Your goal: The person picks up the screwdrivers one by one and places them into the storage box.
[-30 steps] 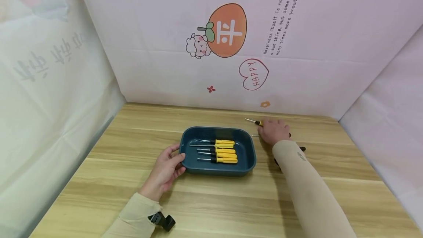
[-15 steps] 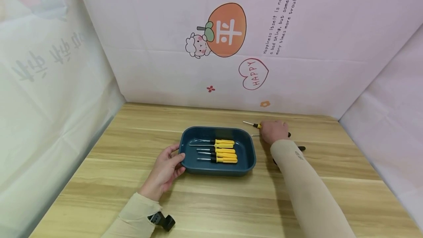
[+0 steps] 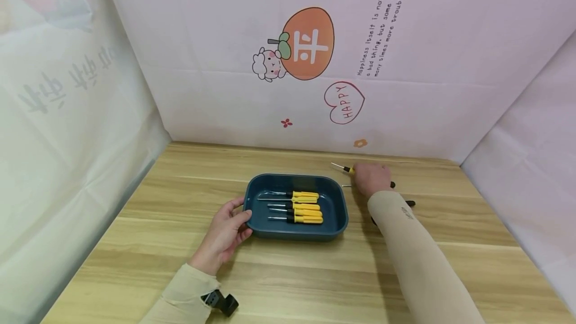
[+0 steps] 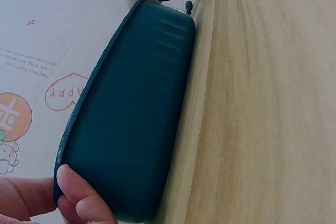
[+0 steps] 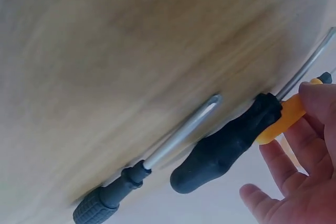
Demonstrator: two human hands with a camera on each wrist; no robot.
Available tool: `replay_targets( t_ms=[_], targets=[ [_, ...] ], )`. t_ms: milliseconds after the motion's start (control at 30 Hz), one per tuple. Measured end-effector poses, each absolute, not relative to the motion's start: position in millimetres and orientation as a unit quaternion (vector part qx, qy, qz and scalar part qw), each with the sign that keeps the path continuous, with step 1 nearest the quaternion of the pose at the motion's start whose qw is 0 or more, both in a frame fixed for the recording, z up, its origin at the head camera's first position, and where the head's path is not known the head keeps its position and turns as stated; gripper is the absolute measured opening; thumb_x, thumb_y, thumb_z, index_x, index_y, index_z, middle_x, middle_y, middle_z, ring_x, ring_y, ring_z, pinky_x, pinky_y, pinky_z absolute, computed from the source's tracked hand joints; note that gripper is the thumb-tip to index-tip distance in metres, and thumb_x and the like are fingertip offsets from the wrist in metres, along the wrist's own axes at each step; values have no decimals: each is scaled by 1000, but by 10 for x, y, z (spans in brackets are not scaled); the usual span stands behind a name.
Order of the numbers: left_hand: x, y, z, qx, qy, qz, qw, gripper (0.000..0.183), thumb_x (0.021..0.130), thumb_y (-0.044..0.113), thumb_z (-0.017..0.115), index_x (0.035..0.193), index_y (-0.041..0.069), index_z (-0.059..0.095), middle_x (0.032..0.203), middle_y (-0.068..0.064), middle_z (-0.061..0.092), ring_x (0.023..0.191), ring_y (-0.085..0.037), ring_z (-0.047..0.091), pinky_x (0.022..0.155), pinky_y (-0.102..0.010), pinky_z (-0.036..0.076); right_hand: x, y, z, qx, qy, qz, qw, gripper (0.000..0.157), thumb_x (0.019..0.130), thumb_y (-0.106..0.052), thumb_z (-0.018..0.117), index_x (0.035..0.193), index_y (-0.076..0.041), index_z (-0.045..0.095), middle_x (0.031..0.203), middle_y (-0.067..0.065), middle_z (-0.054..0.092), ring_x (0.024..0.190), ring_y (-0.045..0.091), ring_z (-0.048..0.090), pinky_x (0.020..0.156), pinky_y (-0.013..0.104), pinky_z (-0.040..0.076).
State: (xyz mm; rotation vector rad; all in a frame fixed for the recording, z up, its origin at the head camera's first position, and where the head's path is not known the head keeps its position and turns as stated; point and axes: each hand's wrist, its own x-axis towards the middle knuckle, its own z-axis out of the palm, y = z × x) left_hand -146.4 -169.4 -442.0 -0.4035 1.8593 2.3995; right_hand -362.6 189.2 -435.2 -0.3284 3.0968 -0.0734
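Observation:
My left hand (image 3: 227,229) holds the left end of a dark teal tray (image 3: 294,235), thumb on the rim and fingers against the outer wall. Several yellow-handled screwdrivers (image 3: 308,213) lie side by side in it, shafts toward the left. Beyond the tray's right end, my right hand (image 3: 371,178) pinches a screwdriver by its yellow handle (image 5: 286,120); its shaft points left in the head view. Beside that handle, in the right wrist view, lies a screwdriver with a black handle (image 5: 226,148). Another, with a ribbed dark grip (image 5: 113,195), lies farther off.
A wooden table (image 3: 288,279) carries everything. Printed white sheeting (image 3: 216,99) rises behind it and on both sides. Under the right forearm another black handle (image 3: 410,203) shows in part. A black strap-mounted device (image 3: 220,302) sits at the left wrist.
My right hand's fingers have curled in around the yellow-handled screwdriver, which has shifted slightly left. The left hand and the tray hold still.

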Motion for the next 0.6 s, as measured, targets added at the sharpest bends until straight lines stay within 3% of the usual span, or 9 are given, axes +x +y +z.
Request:
replay_targets(
  t_ms=[133,233,400,600],
  targets=[
    [-1466,-1691,-4427,-134,607,782,40,48,106,8,56,153,7,44,107,-11,62,75,-12,59,65,-19,56,-3605,1865,-4315,-108,993,-39,14,18,102,-15,56,107,-6,71,95,14,70,86,35,59,77,50,49],
    [-1466,-1688,-4429,-135,607,782,39,48,106,9,56,153,7,44,107,-11,62,75,-12,59,65,-19,56,-3586,1842,-4290,-103,993,-53,18,23,103,-17,56,116,-5,70,99,14,69,87,34,60,71,46,52],
    [-1467,-1685,-4428,-135,608,782,38,48,106,8,56,153,7,44,106,-11,61,74,-11,59,65,-19,55,-3540,1800,-4235,-103,992,-68,16,33,108,-19,54,136,-3,61,120,20,68,100,34,63,88,54,57],
    [-1467,-1688,-4425,-135,608,782,38,48,106,8,55,153,7,44,107,-12,62,75,-13,60,65,-19,55,-3452,1748,-4156,-126,987,-98,-28,32,107,-21,59,132,-2,66,121,20,71,101,34,67,91,56,57]
  ],
)
